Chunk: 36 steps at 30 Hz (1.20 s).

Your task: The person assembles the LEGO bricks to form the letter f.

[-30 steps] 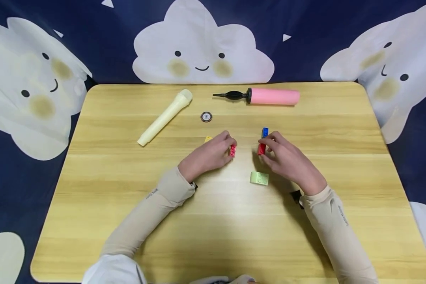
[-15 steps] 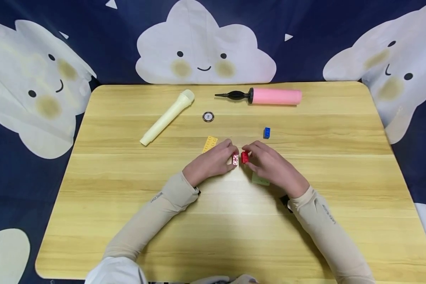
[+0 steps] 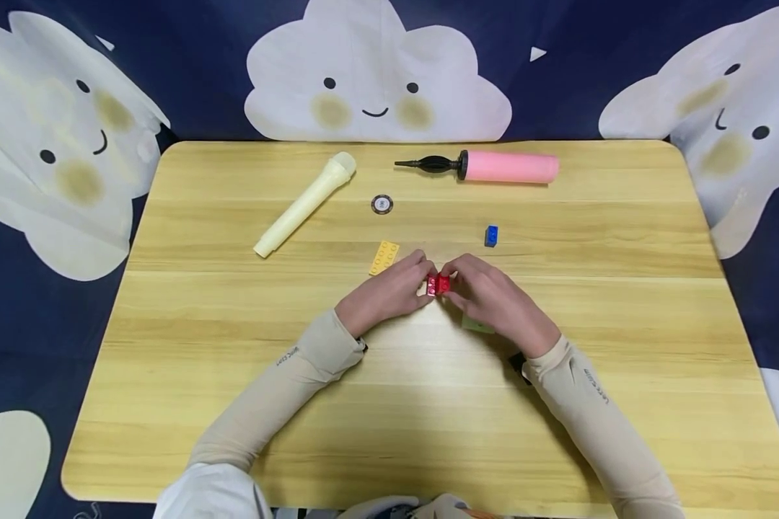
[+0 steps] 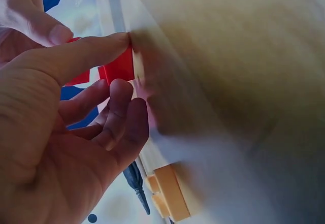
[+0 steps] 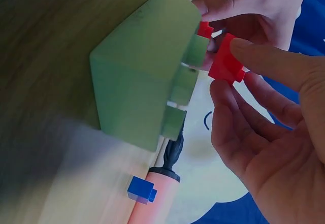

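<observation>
Left hand (image 3: 386, 290) pinching red brick (image 4: 120, 67), right hand (image 3: 501, 301) gripping second brick (image 5: 223, 61), green block (image 5: 142, 66) clear from right wrist, part-hidden from head.

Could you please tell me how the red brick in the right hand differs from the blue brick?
The right hand holds the red brick, while the blue brick rests on the table, untouched. The red brick is beside a second red brick in the left hand; the blue brick sits apart, nearer the pink pump. Their colours differ: red brick, blue brick. Both are small and studded.
</observation>
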### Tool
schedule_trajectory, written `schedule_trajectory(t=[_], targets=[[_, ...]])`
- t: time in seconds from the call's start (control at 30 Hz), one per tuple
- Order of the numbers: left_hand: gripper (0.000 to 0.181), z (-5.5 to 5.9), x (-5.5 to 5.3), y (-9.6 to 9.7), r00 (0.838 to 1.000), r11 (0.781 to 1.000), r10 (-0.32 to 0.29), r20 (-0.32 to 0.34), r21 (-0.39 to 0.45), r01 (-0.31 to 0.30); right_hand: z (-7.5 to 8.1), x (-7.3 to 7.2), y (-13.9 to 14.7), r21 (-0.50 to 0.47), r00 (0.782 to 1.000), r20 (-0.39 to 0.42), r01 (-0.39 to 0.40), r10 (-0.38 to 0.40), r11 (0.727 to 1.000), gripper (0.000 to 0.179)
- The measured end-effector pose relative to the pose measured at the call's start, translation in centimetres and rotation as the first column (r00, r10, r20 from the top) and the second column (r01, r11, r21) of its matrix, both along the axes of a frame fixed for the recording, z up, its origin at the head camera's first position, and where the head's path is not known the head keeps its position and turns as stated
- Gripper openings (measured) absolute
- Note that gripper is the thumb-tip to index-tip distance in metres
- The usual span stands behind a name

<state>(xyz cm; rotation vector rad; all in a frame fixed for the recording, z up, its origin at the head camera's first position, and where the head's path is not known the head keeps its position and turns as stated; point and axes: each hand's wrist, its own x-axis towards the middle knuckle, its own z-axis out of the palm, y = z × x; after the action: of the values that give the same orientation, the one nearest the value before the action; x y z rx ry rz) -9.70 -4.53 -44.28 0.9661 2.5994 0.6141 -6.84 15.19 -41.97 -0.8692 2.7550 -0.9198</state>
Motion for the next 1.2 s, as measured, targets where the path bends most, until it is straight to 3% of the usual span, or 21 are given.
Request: schedule_trajectory(t=[0.43, 1.2], targets=[[0.034, -0.4, -0.2, -0.1, 0.999, 1.0, 0.019, 0.051, 0.002, -0.019, -0.5, -0.2, -0.6, 0.039, 0.996, -0.075, -0.049, 0.052, 0.998, 0.028], [0.03, -0.7, -0.1, -0.3, 0.999, 1.0, 0.013, 0.033, 0.014, -0.013, -0.8, -0.2, -1.3, 0.066, 0.984, -0.16, -0.066, 0.076, 0.996, 0.025]])
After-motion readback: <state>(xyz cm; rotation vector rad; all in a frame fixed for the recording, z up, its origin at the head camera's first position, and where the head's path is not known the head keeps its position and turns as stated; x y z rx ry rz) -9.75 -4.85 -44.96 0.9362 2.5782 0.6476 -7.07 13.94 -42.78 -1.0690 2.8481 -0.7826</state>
